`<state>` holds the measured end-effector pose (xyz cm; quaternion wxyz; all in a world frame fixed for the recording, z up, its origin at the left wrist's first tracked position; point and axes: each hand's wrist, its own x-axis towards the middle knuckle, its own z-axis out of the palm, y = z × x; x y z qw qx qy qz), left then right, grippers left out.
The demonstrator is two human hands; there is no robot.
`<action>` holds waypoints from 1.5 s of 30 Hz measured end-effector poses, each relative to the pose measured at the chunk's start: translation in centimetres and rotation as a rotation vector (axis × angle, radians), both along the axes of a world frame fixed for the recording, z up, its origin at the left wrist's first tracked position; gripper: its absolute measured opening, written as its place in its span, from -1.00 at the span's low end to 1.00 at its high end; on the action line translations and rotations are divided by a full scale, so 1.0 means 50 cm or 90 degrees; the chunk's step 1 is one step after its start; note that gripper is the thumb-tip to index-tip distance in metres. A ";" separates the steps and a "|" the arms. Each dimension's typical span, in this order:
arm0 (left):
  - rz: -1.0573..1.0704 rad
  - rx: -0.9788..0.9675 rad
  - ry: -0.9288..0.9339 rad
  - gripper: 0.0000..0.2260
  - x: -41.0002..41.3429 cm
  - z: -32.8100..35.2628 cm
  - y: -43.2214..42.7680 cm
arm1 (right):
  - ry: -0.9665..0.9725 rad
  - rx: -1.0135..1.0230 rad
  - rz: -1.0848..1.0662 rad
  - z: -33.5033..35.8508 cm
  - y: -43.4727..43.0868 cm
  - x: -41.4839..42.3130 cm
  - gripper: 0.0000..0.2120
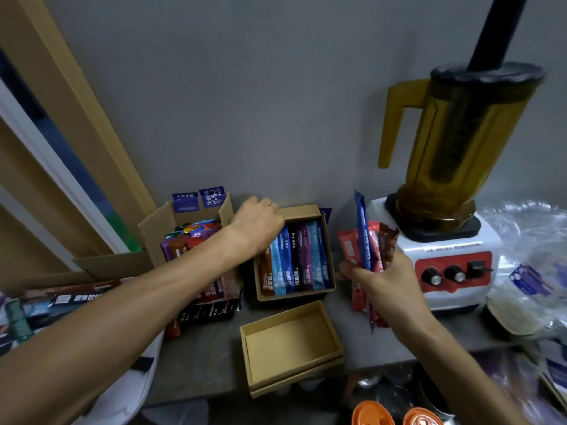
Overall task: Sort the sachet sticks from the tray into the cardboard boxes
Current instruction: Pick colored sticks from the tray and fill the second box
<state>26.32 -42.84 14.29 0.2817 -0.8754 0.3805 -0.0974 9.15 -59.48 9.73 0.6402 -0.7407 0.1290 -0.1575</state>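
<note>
A small cardboard box [322,216] against the wall holds a row of several brown, blue, black and purple sachet sticks [294,259]. My left hand [257,223] reaches over that box's back-left corner, fingers curled down onto the stick tops; what they grasp is hidden. My right hand [380,274] grips an upright bundle of red, blue and brown sachet sticks [366,243] right of the box. An empty cardboard box [291,342] lies nearer me. A larger corrugated carton [153,237] on the left is full of mixed sachets [190,240].
A blender with an amber jug [454,142] and white base [451,262] stands close to my right hand. Plastic bags [534,240] lie far right. Orange lids [372,414] sit below the counter edge. Loose sachets [61,302] pile at the left.
</note>
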 end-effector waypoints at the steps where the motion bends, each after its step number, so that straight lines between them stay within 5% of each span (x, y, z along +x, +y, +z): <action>1: -0.008 -0.002 -0.011 -0.79 0.003 -0.008 0.001 | 0.007 -0.003 0.004 -0.002 0.003 -0.001 -0.71; 15: 0.041 -0.075 0.006 -0.70 -0.075 -0.122 0.034 | 0.038 0.124 0.028 -0.015 0.011 0.012 -0.85; 18: 0.034 -0.317 0.082 -0.73 -0.124 -0.118 0.058 | 0.047 0.160 0.042 -0.008 0.018 0.017 -0.86; 21: 0.135 -0.727 0.446 -0.84 -0.214 -0.110 0.069 | 0.066 0.207 0.058 -0.014 0.031 0.024 -0.75; 23: 0.171 -0.888 0.660 -0.87 -0.254 -0.125 0.061 | 0.074 0.259 0.086 -0.012 0.051 0.027 -0.74; 28: 0.246 -1.102 0.688 -0.96 -0.272 -0.166 0.063 | 0.094 0.280 0.087 -0.005 0.082 0.040 -0.72; 32: 0.258 -1.083 0.633 -0.95 -0.263 -0.184 0.102 | 0.068 0.304 -0.029 0.006 0.050 0.050 -0.74; 35: 0.243 -0.994 0.567 -0.96 -0.261 -0.181 0.112 | 0.095 0.238 0.042 0.019 0.053 0.046 -0.74; 40: 0.084 -0.805 0.291 -0.94 -0.282 -0.180 0.103 | 0.090 0.244 0.055 0.027 0.078 0.046 -0.72; 45: 0.031 -0.756 0.239 -0.93 -0.287 -0.177 0.104 | 0.132 0.254 0.071 0.021 0.075 0.038 -0.71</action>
